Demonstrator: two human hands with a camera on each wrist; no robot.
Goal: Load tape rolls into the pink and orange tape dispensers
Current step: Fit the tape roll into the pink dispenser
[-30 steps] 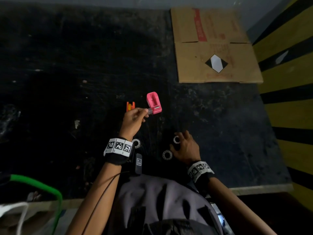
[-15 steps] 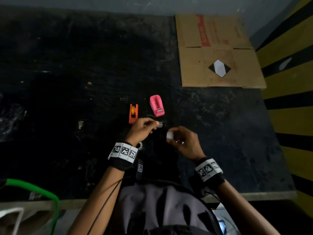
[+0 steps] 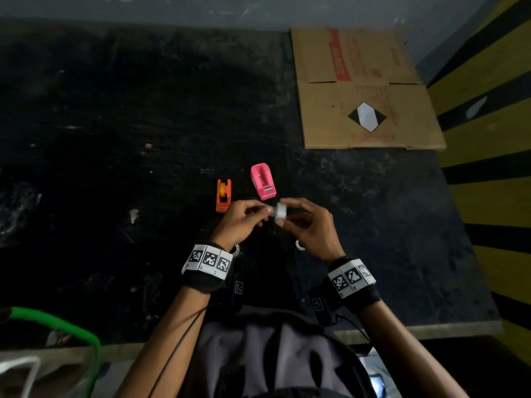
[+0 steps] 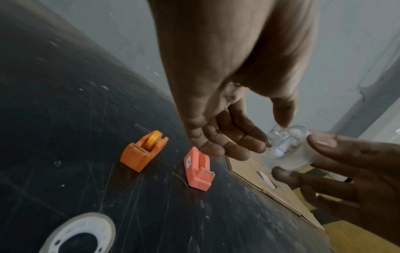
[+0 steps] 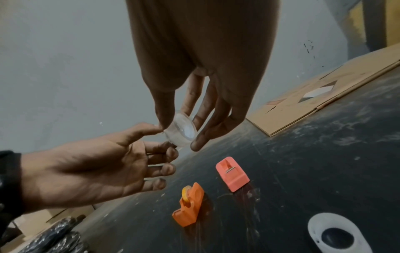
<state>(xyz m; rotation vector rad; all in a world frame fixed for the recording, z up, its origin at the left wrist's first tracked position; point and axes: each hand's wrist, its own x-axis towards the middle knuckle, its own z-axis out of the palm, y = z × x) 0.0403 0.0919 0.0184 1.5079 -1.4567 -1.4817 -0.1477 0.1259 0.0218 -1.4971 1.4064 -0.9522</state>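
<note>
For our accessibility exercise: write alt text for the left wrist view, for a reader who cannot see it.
A left hand and a right hand together hold a clear tape roll above a dark table. On the table below stand an orange dispenser, with a yellow wheel inside, and an empty pink dispenser; another roll lies nearer the camera.

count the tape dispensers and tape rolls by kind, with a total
Plastic tape dispensers: 2, orange tape dispenser and pink tape dispenser.
Tape rolls: 3, clear tape roll held in both hands, two white-cored rolls lying on the black table.
Total: 5
</note>
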